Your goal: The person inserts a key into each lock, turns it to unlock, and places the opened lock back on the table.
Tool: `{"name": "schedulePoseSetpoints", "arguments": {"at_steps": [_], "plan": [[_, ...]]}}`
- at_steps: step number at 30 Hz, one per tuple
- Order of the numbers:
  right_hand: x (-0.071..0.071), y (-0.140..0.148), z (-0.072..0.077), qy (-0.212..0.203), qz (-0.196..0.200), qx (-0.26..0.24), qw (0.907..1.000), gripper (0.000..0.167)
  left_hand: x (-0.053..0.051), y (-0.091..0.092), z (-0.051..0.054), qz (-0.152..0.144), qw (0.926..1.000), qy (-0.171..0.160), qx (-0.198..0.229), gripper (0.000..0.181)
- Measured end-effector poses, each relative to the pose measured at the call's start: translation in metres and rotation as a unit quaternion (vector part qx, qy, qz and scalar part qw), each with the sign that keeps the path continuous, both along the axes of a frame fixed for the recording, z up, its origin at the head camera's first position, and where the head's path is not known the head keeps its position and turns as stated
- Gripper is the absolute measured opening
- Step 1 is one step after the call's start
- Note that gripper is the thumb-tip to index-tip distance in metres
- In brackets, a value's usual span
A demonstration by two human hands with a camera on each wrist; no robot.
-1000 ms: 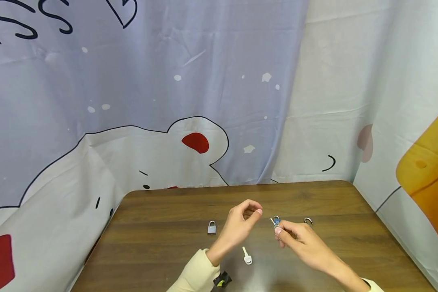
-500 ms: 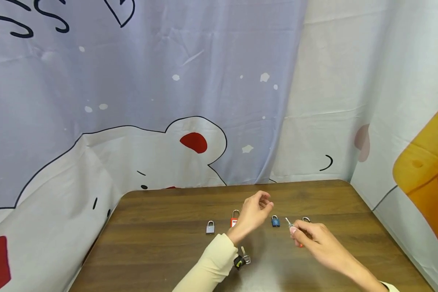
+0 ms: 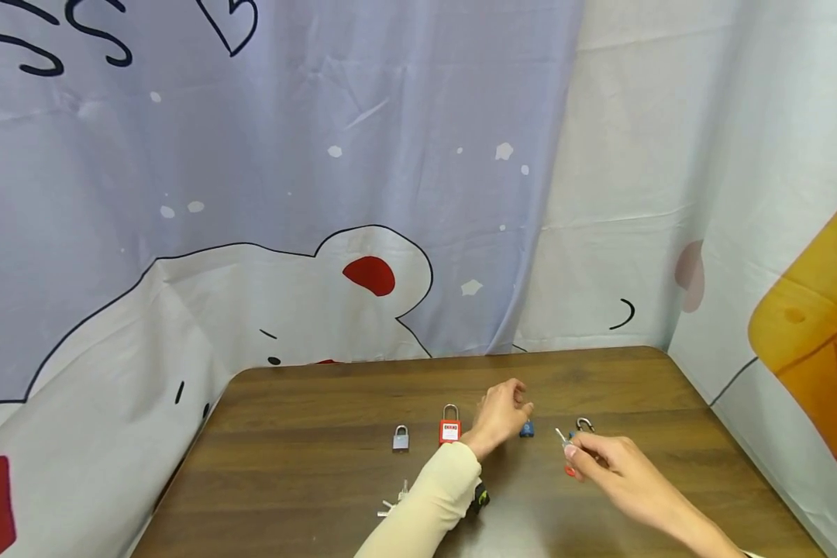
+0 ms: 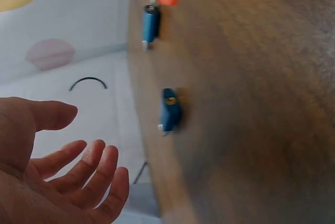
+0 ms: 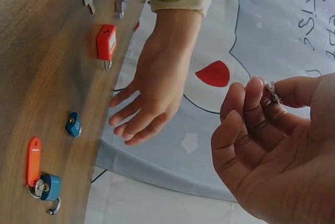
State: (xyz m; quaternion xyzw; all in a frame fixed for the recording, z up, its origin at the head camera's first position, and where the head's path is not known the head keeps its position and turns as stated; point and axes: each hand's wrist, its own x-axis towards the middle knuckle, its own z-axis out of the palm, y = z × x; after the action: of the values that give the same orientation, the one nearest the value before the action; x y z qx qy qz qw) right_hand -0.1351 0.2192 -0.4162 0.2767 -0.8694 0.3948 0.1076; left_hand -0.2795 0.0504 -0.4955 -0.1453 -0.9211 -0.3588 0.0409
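My left hand (image 3: 500,417) hovers beside a small blue padlock (image 3: 527,430), partly covering it in the head view. Its fingers are loosely bent and hold nothing, as the left wrist view shows that hand (image 4: 68,166) apart from the blue padlock (image 4: 170,111). Between thumb and fingertips, my right hand (image 3: 617,469) pinches small silver keys (image 5: 273,93) on a ring. Below and behind that hand lies a second blue padlock (image 5: 51,186), its shackle open, with a key in it and an orange tag (image 5: 34,161) attached.
A red padlock (image 3: 449,431) stands left of the left hand, and a grey padlock (image 3: 401,439) farther left. Loose keys (image 3: 394,504) lie near the left sleeve, which partly hides them. The brown table (image 3: 307,434) ends at a printed curtain (image 3: 251,302).
My left hand has moved right, past the red padlock to the blue one. My right hand has drawn right, away from that blue padlock, still pinching the keys.
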Motion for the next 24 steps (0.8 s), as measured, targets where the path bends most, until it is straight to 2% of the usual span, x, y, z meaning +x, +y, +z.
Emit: {"name": "schedulePoseSetpoints", "arguments": {"at_steps": [6, 11, 18, 24], "plan": [[0.000, 0.003, -0.006, -0.013, 0.010, 0.006, 0.9999, 0.027, 0.000, 0.011, -0.017, 0.031, 0.9968, 0.007, -0.073, 0.037], [0.000, 0.003, -0.009, -0.033, 0.023, 0.004, 0.9992, 0.024, 0.000, 0.018, -0.025, 0.054, 0.9915, 0.013, -0.118, 0.041], [0.002, 0.002, -0.011, -0.042, 0.011, 0.010, 0.9990, 0.024, -0.001, 0.021, -0.032, 0.055, 0.9891, -0.001, -0.137, 0.044], [0.001, 0.002, -0.011, -0.053, 0.014, 0.011, 0.9985, 0.023, -0.002, 0.022, -0.035, 0.056, 0.9882, 0.013, -0.142, 0.036]]}}
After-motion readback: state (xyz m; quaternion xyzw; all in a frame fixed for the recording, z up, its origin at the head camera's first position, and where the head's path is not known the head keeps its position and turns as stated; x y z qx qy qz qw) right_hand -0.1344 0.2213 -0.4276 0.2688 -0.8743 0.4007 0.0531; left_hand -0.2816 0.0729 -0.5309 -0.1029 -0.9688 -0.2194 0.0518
